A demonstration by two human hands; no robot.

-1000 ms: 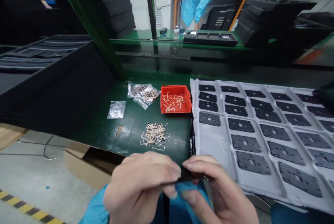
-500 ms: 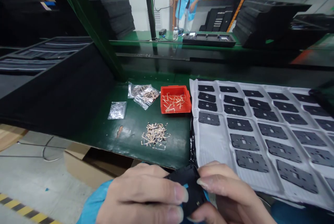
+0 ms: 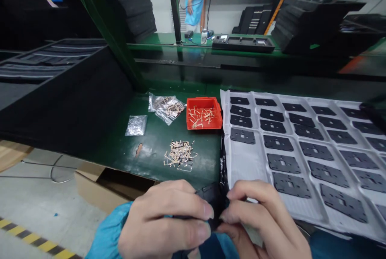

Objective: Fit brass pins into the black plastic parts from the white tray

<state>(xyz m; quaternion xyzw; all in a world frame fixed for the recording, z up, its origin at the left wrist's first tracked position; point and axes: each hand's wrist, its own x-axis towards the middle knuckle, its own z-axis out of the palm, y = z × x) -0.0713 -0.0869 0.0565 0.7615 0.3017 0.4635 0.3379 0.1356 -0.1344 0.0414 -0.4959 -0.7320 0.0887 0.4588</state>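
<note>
**At the green table (image 3: pixel 205 146), a black part (image 3: pixel 215 202) held low in two hands**

Largest in our view is the table, its glossy top running from the left side to the middle and marked by one worn patch near the front. On the right we see a pale tray (image 3: pixel 244 166) with ridged compartments, where flat black plates (image 3: pixel 291 184) lie in columns, each plate pierced with small openings. To the left stands a black box (image 3: pixel 75 94), its dark side wall facing the table. Below the table's front edge we find a cardboard box (image 3: pixel 93 194) with its top open.

Next come the hands, side by side in front of the table. The left hand (image 3: pixel 169 220), with a blue sleeve (image 3: pixel 110 231) at its wrist, has its fingers pinching the black part from the left. The right hand (image 3: pixel 262 218) has its fingertips drawn together against the part's right edge; whether they grip that edge or something tiny there, we cannot tell. The part is tilted and partly covered by the fingers.

Smaller again is the red bin (image 3: pixel 208 102), just beside the tray's left edge, with thin pale strips (image 3: pixel 201 117) scattered inside. Left of it we see overlapping clear bags (image 3: pixel 171 110) of similar pieces, and nearer the front a small shiny bag (image 3: pixel 136 125). Between the bin and the hands lies a loose pile of tiny connectors (image 3: pixel 180 153), pale and dark mixed.
</note>
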